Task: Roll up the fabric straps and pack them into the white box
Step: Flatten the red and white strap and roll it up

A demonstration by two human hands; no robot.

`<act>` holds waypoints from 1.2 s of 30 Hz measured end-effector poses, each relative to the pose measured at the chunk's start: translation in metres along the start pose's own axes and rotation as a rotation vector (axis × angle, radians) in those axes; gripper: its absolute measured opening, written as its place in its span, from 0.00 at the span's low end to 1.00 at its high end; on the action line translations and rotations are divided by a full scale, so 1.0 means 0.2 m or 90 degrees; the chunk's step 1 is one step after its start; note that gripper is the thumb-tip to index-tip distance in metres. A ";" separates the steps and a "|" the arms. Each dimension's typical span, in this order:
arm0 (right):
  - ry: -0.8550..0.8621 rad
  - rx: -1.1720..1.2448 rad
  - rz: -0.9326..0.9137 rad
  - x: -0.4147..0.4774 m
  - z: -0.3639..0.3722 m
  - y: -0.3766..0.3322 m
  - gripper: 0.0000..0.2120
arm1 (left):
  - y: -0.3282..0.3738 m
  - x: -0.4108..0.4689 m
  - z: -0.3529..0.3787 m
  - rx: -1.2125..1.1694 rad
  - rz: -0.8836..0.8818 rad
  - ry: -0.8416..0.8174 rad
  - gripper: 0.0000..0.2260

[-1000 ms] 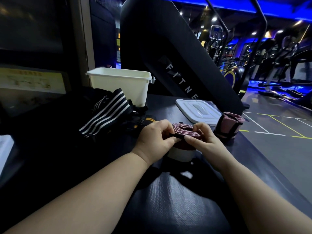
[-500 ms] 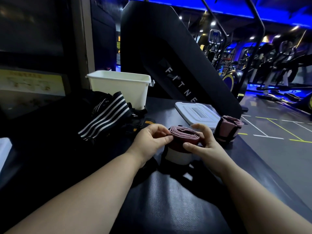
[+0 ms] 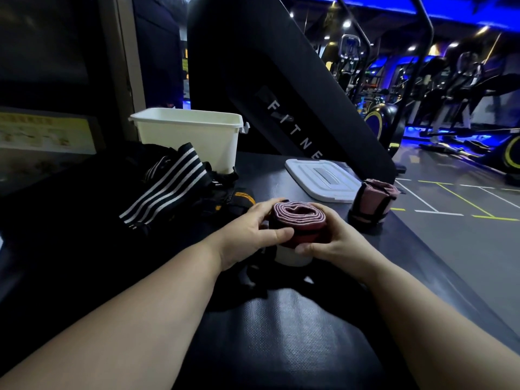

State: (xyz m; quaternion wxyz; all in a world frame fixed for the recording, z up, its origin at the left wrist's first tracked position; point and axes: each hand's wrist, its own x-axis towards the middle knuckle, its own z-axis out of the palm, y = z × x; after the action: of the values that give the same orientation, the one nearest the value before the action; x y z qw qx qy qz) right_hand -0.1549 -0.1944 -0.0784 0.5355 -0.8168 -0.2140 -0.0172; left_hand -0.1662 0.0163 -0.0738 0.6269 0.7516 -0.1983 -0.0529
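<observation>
A maroon fabric strap (image 3: 298,220), wound into a thick roll with a white band at its lower end, stands at the middle of the dark bench top. My left hand (image 3: 250,235) grips its left side, thumb across the front. My right hand (image 3: 334,243) cups the right side, fingers curled round it. A second rolled pink strap (image 3: 371,201) stands to the right near the bench edge. The white box (image 3: 191,136) sits open at the back left, its inside hidden from here.
The box's white lid (image 3: 320,178) lies flat behind the rolled straps. A heap of black straps with white stripes (image 3: 166,187) lies left of my hands. A black slanted machine panel (image 3: 281,88) rises behind the bench. The bench's right edge drops to the gym floor.
The roll has grown tighter and rounder, and both hands have closed in to clasp its sides instead of pinching the loose end at the top.
</observation>
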 end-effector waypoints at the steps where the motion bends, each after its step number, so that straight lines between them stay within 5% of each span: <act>1: -0.002 -0.006 -0.001 0.00 0.00 0.00 0.39 | 0.00 0.00 0.00 0.003 0.003 -0.013 0.35; 15: 0.031 -0.133 -0.006 0.00 0.03 -0.04 0.33 | -0.01 0.04 0.02 0.100 0.035 0.027 0.22; 36: 0.049 -0.160 0.007 -0.02 0.03 -0.06 0.32 | -0.03 0.04 0.01 0.086 0.049 0.028 0.21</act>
State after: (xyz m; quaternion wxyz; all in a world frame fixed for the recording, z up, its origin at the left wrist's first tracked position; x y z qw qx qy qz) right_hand -0.1636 -0.1862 -0.0716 0.4367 -0.8774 -0.1849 -0.0723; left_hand -0.1583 0.0115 -0.0779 0.5808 0.7848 -0.2162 0.0014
